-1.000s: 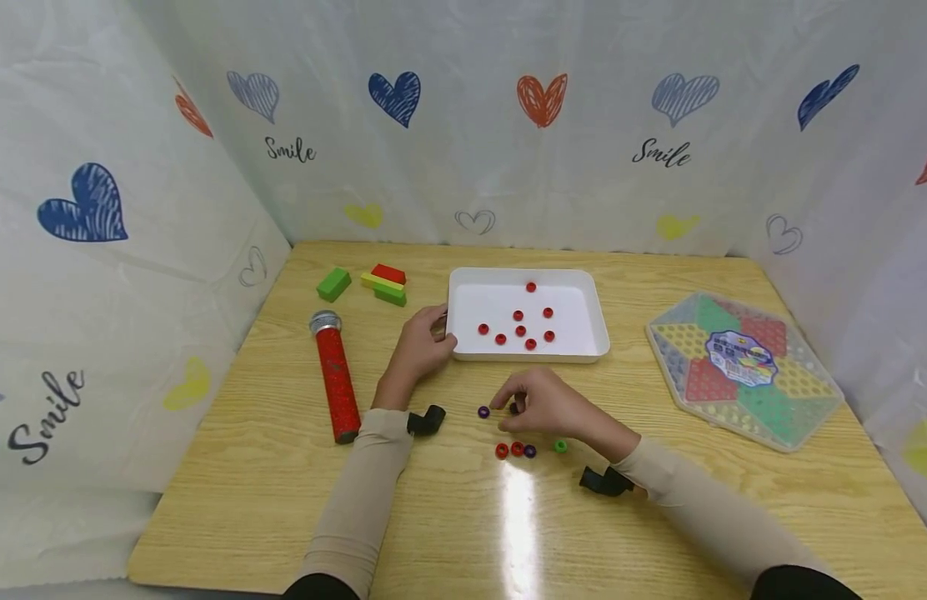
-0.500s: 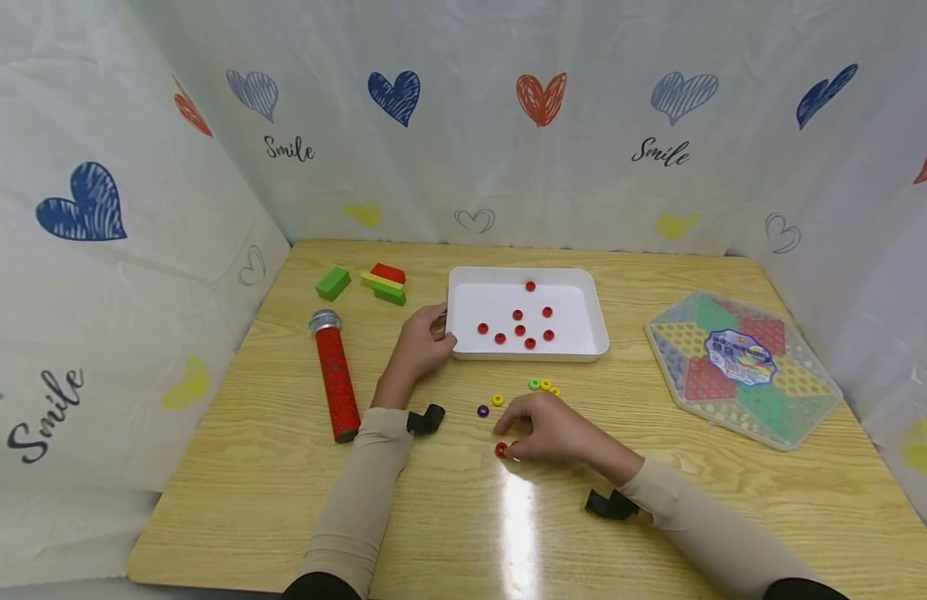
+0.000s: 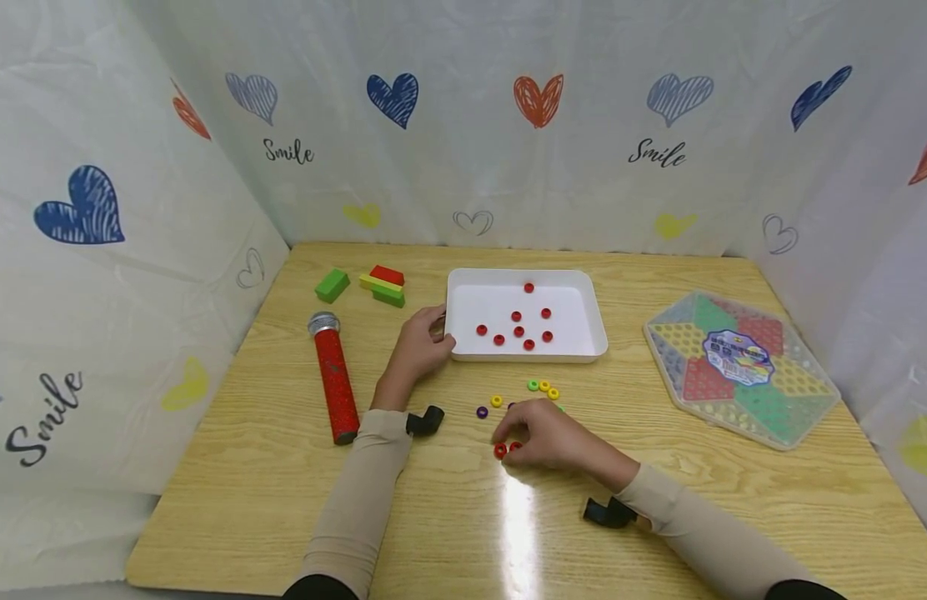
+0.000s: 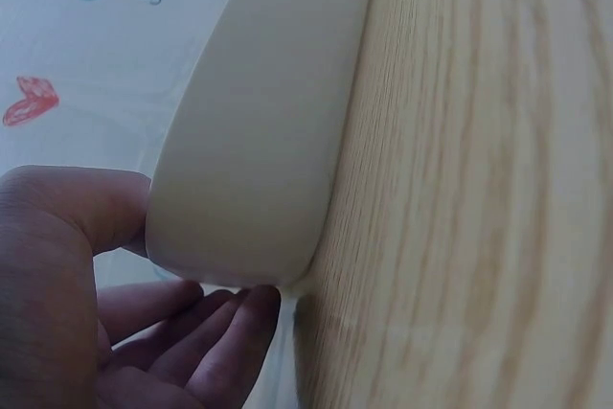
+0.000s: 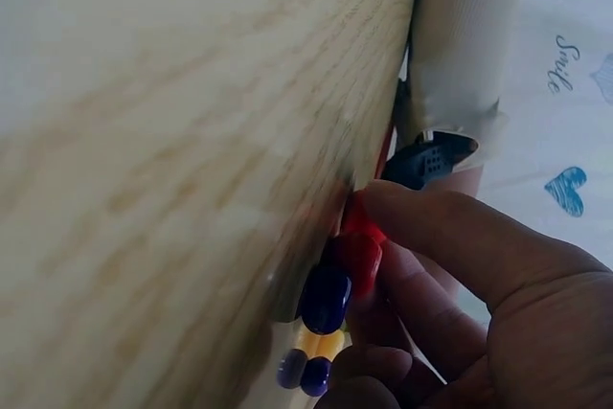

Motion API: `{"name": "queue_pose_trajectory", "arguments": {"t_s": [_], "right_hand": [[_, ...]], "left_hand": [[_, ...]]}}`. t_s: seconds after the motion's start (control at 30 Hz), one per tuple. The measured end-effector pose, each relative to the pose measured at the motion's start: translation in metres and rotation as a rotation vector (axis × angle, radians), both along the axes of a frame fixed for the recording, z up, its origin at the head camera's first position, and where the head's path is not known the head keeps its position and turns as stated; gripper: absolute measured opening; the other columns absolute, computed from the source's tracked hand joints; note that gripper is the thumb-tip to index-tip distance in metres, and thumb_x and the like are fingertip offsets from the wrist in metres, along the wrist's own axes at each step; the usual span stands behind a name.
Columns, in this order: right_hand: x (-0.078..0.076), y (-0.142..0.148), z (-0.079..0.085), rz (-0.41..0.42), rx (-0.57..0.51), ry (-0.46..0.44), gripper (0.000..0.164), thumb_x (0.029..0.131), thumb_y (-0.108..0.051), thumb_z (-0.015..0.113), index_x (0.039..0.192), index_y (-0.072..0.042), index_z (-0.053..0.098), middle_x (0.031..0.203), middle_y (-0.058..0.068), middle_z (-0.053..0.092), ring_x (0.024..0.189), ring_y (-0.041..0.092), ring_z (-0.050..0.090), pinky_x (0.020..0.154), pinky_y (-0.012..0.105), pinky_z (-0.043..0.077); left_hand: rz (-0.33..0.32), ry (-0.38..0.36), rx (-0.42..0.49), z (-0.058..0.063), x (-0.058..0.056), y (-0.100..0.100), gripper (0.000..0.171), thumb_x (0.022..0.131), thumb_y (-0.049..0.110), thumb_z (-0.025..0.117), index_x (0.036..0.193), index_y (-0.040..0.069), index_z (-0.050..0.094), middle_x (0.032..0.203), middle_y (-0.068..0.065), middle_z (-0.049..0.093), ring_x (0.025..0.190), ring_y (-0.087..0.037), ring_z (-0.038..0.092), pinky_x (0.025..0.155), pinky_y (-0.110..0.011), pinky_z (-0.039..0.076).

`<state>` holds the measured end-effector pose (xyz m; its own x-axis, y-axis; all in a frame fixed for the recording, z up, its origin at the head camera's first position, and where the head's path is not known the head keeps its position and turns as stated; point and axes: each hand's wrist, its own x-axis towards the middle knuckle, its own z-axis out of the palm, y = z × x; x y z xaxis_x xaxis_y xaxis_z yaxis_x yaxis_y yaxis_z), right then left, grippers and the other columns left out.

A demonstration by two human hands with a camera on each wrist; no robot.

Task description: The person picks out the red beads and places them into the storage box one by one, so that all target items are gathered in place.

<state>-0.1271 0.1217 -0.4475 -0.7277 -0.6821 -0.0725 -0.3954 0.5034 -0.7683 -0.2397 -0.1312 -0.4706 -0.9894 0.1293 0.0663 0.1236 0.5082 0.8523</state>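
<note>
My left hand (image 3: 422, 343) grips the left end of a white tray (image 3: 602, 343), thumb at the near corner and fingers along the end wall. Several red beads (image 3: 528, 344) lie scattered inside the tray. On the table nearer me, my right hand (image 3: 549, 437) pinches a red bead (image 3: 500, 451) between thumb and forefinger. A second red bead (image 5: 358, 258) and a dark purple bead (image 5: 327, 299) sit beside it in the right wrist view. Beyond the right hand lie a purple bead (image 3: 482, 412), yellow beads (image 3: 497, 402) and a green bead (image 3: 533, 385). The hand partly covers other beads.
A red microphone (image 3: 334, 383) lies left of the left forearm. Green, yellow and red blocks (image 3: 332, 285) are at the back left. At the right rests a hexagonal checkers box (image 3: 741, 367). A heart-printed curtain (image 3: 471, 125) stands behind the table.
My right hand has drawn nearer to me, from beside the purple beads to the red ones, uncovering yellow and green beads behind it. My left hand stays on the tray.
</note>
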Motion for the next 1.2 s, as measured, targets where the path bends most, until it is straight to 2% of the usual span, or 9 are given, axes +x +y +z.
{"name": "queue_pose_trajectory", "arguments": {"t_s": [0.23,0.4,0.53,0.6,0.77,0.97,1.2], "right_hand": [[0.001,-0.001,0.001,0.005,0.013,-0.005,0.017,0.077,-0.008,0.082,0.09,-0.018,0.08,0.083,-0.008,0.07,0.073,0.008,0.054,0.062,0.019,0.048],[-0.003,-0.001,0.007,-0.01,0.043,-0.007,0.016,0.077,-0.011,0.082,0.089,-0.021,0.08,0.087,-0.011,0.071,0.08,0.009,0.058,0.068,0.02,0.051],[-0.015,-0.001,0.018,-0.019,0.052,0.012,0.014,0.079,-0.013,0.082,0.09,-0.021,0.08,0.092,-0.011,0.073,0.086,0.013,0.061,0.073,0.022,0.052],[-0.022,-0.001,0.025,-0.025,0.056,0.022,0.013,0.079,-0.014,0.082,0.091,-0.02,0.08,0.094,-0.009,0.074,0.082,0.013,0.061,0.071,0.022,0.051],[-0.04,0.001,0.037,-0.046,0.058,0.02,0.015,0.08,-0.015,0.083,0.095,-0.019,0.081,0.094,-0.006,0.074,0.066,0.009,0.048,0.057,0.021,0.043],[-0.058,0.0,0.048,-0.047,0.074,0.079,0.016,0.08,-0.014,0.082,0.095,-0.018,0.081,0.091,-0.006,0.075,0.059,0.009,0.037,0.054,0.021,0.033],[-0.08,-0.002,0.057,-0.092,0.099,0.077,0.014,0.081,-0.017,0.081,0.095,-0.019,0.081,0.095,-0.004,0.075,0.063,0.01,0.042,0.061,0.024,0.04]], "left_hand": [[0.002,-0.002,-0.001,-0.001,0.001,0.0,0.064,0.087,0.011,0.061,0.149,0.001,0.048,0.143,-0.017,0.053,0.134,-0.028,0.056,0.104,-0.037,0.055],[-0.002,0.0,0.001,-0.001,0.001,0.0,0.064,0.087,0.011,0.061,0.148,0.001,0.049,0.143,-0.017,0.054,0.134,-0.028,0.056,0.103,-0.037,0.055],[0.002,0.008,0.009,-0.001,0.0,0.0,0.063,0.086,0.011,0.06,0.147,0.0,0.049,0.142,-0.018,0.054,0.134,-0.029,0.056,0.103,-0.037,0.055],[0.0,0.008,0.012,-0.001,0.0,0.0,0.063,0.086,0.011,0.06,0.148,0.0,0.049,0.142,-0.018,0.054,0.134,-0.029,0.057,0.103,-0.037,0.055],[-0.01,-0.003,0.013,0.0,0.001,-0.001,0.063,0.087,0.011,0.061,0.148,0.0,0.048,0.143,-0.018,0.053,0.134,-0.029,0.056,0.103,-0.038,0.055],[-0.013,-0.001,0.007,0.001,0.002,-0.001,0.063,0.088,0.011,0.061,0.148,0.0,0.048,0.143,-0.018,0.053,0.134,-0.03,0.056,0.103,-0.038,0.055],[-0.01,-0.001,0.014,0.001,0.002,0.0,0.062,0.088,0.01,0.061,0.148,0.001,0.048,0.143,-0.018,0.053,0.134,-0.03,0.057,0.104,-0.038,0.054]]}}
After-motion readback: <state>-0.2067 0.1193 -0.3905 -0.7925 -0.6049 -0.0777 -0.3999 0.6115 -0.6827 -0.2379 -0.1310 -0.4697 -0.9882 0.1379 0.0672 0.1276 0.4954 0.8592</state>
